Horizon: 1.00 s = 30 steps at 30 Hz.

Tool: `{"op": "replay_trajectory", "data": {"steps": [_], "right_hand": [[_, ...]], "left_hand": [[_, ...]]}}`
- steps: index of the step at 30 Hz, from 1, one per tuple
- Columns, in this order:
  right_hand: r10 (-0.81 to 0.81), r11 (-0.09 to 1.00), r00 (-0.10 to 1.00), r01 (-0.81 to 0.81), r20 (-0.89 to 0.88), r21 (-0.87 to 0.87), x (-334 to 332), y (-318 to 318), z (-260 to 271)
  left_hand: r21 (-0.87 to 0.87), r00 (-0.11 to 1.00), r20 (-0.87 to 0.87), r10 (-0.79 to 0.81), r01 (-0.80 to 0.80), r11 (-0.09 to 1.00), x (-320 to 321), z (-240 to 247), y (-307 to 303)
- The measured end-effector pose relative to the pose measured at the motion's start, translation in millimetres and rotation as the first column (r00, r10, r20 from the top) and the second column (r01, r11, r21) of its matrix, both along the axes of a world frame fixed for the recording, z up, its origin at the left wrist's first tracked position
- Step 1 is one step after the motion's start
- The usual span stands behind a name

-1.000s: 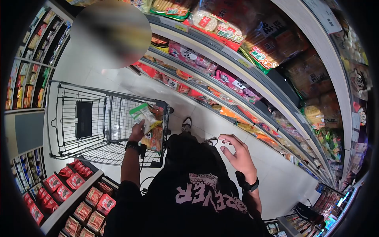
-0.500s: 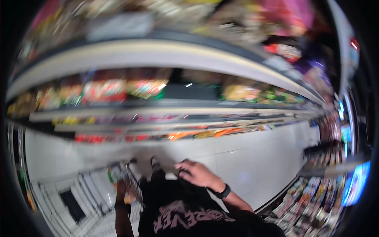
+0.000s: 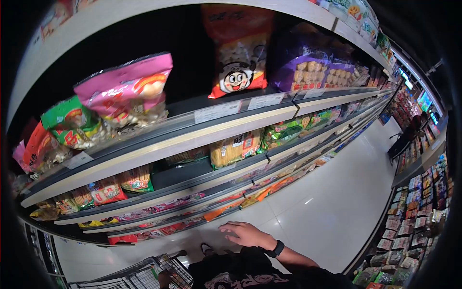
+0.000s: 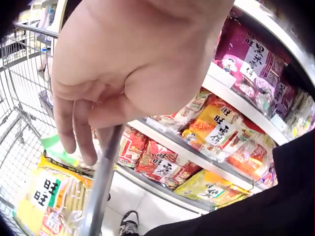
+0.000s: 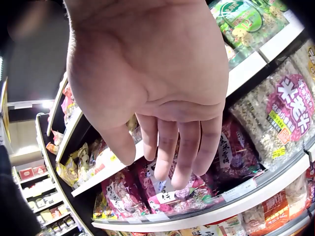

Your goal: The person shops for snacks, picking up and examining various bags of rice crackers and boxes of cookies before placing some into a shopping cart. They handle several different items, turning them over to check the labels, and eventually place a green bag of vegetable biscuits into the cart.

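Observation:
At the bottom of the head view my left hand (image 3: 164,279) is at the shopping cart (image 3: 137,270). In the left wrist view this hand (image 4: 133,59) grips the cart's metal rim (image 4: 104,182), its thumb across the bar and several fingers hanging beside it. Below the fingers, a yellow snack bag (image 4: 49,196) and a green-topped package (image 4: 58,150) lie in the cart. My right hand (image 3: 245,234) is raised in front of the lower shelves, holding nothing. Up close in the right wrist view, that hand (image 5: 152,73) has relaxed fingers pointing down before purple snack bags (image 5: 120,194).
Long shelves (image 3: 192,132) of snack bags curve across the front, holding a pink bag (image 3: 127,89) and a red bag (image 3: 239,62). Tiled floor (image 3: 313,207) runs along the aisle. A person in dark clothes (image 3: 408,137) stands farther along, near racks (image 3: 414,226) on the right.
The head view has swung from the cart up towards the shelves and along the aisle. The cart and my left hand have moved to its lower edge. My right hand stays raised and empty.

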State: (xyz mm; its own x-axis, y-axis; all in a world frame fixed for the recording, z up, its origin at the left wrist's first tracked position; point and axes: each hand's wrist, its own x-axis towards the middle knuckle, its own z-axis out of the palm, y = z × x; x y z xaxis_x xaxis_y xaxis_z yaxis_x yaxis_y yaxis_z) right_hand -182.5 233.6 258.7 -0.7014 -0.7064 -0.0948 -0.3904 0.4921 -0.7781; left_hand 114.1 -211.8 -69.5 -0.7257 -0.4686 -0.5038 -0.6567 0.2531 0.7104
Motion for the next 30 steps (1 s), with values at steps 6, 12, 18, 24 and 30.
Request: {"op": "replay_trajectory", "data": {"steps": [6, 12, 18, 24, 30], "right_hand": [[-0.052, 0.996, 0.997, 0.048, -0.055, -0.076, -23.9, 74.9, -4.3], [-0.095, 0.983, 0.993, 0.106, 0.073, -0.153, -44.7, 151.7, -20.3], [-0.061, 0.998, 0.991, 0.064, 0.118, -0.025, -59.1, 212.1, -23.3], [-0.099, 0.993, 0.99, 0.105, 0.101, -0.051, -66.1, 227.1, -29.6], [-0.13, 0.99, 0.99, 0.132, 0.052, -0.051, -56.7, 205.3, -12.2]], "left_hand": [[0.276, 0.946, -0.316, -0.074, 0.166, 0.947, -33.0, 18.3, 44.2], [-0.595, 0.862, 0.426, 0.275, 0.038, 0.803, -47.2, 50.6, 134.2], [-0.459, 0.838, 0.47, 0.276, -0.035, 0.888, -67.3, 78.8, 188.8], [-0.009, 0.523, 0.523, -0.673, 0.793, 0.609, -131.9, 95.7, 174.2], [-0.046, 0.839, -0.087, -0.538, 0.536, 0.843, -296.7, 224.3, 248.3]]}}
